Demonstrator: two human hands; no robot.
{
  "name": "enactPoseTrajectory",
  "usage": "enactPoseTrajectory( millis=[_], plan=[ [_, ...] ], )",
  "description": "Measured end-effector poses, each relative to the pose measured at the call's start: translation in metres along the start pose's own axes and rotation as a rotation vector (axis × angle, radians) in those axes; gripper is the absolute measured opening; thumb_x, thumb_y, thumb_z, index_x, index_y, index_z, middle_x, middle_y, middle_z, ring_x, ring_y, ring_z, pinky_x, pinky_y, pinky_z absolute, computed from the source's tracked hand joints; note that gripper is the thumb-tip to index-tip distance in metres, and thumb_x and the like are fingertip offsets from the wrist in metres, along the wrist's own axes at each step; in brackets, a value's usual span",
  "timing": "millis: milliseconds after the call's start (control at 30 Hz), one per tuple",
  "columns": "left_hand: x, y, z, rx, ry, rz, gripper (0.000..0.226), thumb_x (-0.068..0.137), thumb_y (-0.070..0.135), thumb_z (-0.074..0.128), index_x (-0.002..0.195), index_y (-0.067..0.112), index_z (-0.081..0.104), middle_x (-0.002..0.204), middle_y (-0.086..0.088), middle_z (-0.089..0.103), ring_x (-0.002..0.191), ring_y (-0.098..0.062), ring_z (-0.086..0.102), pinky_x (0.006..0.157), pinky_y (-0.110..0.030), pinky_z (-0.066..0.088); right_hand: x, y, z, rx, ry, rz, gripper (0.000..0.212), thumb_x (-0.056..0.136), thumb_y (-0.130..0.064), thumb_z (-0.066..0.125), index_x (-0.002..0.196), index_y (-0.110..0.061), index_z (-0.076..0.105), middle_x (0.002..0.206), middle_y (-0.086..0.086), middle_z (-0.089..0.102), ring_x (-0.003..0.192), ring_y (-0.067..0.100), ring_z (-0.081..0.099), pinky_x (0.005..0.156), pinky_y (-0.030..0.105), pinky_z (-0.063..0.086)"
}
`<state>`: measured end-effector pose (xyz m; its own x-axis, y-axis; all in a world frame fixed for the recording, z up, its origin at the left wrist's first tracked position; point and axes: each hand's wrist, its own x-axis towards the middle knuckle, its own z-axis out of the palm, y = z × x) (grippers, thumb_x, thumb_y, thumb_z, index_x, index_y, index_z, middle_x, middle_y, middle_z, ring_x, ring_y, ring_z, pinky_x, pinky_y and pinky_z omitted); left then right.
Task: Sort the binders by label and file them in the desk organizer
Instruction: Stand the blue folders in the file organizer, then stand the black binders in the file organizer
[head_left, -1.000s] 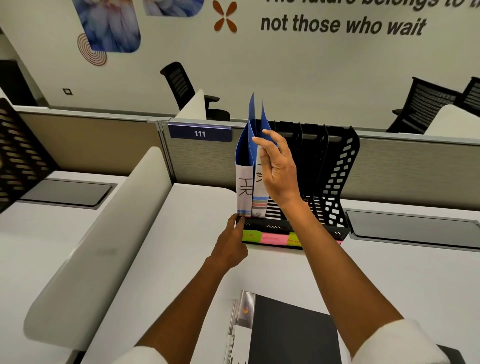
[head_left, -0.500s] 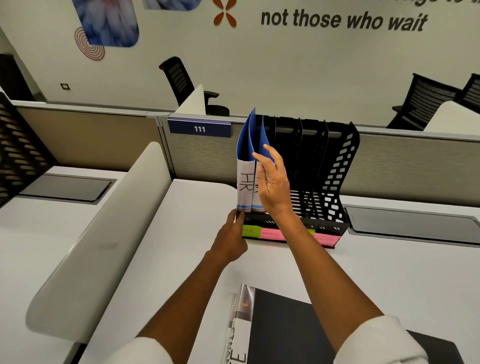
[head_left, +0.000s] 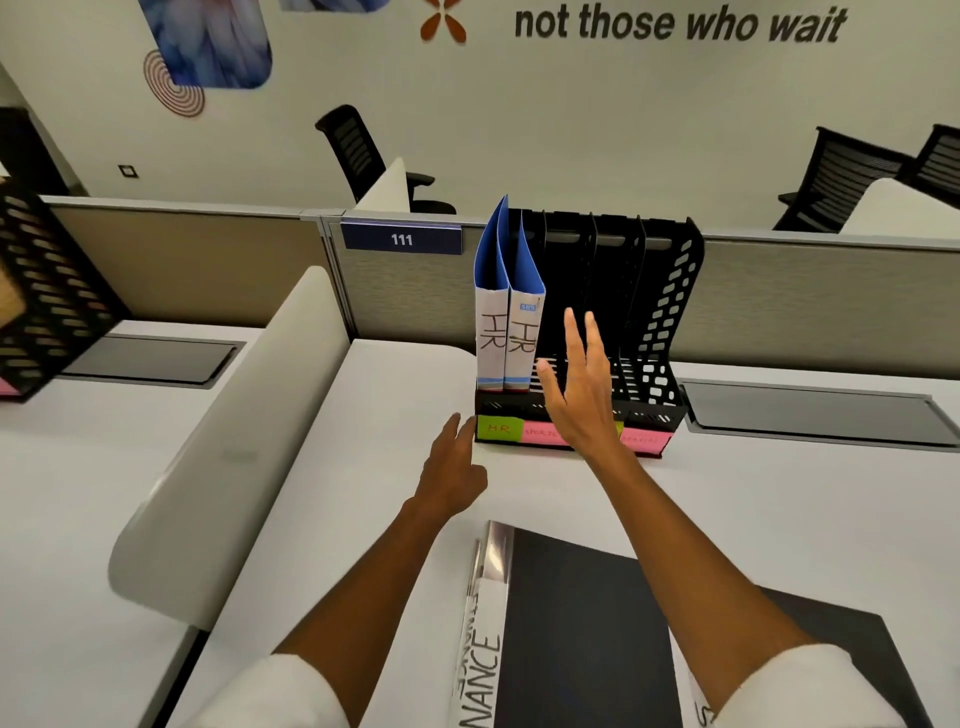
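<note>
Two blue binders labelled HR (head_left: 508, 317) stand upright side by side in the leftmost slot of the black desk organizer (head_left: 660, 312). Sticky labels run along its front, a green HR label (head_left: 500, 429) at the left. My right hand (head_left: 579, 387) hovers open just right of the binders, fingers straight, holding nothing. My left hand (head_left: 453, 467) rests on the desk, fingertips touching the organizer's front left corner. A black binder with a FINANCE spine (head_left: 582, 634) lies flat on the desk near me.
A white curved divider (head_left: 223, 457) borders the desk on the left. A grey partition with plate 111 (head_left: 401, 239) stands behind the organizer. Another black organizer (head_left: 47, 291) sits far left. Recessed desk panels lie left and right; office chairs stand beyond the partition.
The second HR binder has slid fully down into the slot beside the first. My right hand let go of it and drew back to the right, open. The left hand stayed at the organizer's corner.
</note>
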<state>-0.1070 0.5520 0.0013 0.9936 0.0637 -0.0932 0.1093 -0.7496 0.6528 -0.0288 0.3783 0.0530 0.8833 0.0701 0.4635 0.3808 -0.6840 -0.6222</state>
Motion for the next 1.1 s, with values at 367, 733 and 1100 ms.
enactPoseTrajectory(
  millis=[367, 733, 1100],
  plan=[
    [-0.088, -0.025, 0.028, -0.017, -0.046, -0.049, 0.062, 0.094, 0.02, 0.058, 0.149, 0.016, 0.029, 0.153, -0.007, 0.035, 0.14, -0.025, 0.035, 0.111, -0.033, 0.032, -0.134, 0.021, 0.001, -0.08, -0.178, 0.297, 0.069, 0.098, -0.041, 0.047, 0.155, -0.026, 0.011, 0.162, 0.007, 0.008, 0.148, 0.028, 0.015, 0.117, 0.046, 0.02],
    [-0.163, -0.041, 0.035, 0.04, -0.114, -0.127, 0.06, 0.091, 0.049, 0.056, 0.14, 0.017, 0.042, 0.143, -0.006, 0.047, 0.128, -0.023, 0.049, 0.104, -0.033, 0.043, -0.247, 0.005, -0.015, -0.154, -0.301, 0.477, 0.067, 0.099, -0.046, 0.042, 0.154, -0.024, 0.011, 0.162, 0.004, 0.011, 0.149, 0.025, 0.012, 0.12, 0.046, 0.014],
    [-0.244, -0.052, 0.046, -0.004, -0.229, -0.142, 0.062, 0.084, 0.057, 0.061, 0.13, 0.019, 0.045, 0.134, 0.002, 0.056, 0.114, -0.02, 0.06, 0.077, -0.017, 0.044, -0.359, -0.024, -0.035, -0.328, -0.279, 0.645, 0.061, 0.099, -0.047, 0.039, 0.152, -0.024, 0.02, 0.159, 0.006, 0.021, 0.147, 0.026, 0.018, 0.118, 0.05, 0.019]
  ],
)
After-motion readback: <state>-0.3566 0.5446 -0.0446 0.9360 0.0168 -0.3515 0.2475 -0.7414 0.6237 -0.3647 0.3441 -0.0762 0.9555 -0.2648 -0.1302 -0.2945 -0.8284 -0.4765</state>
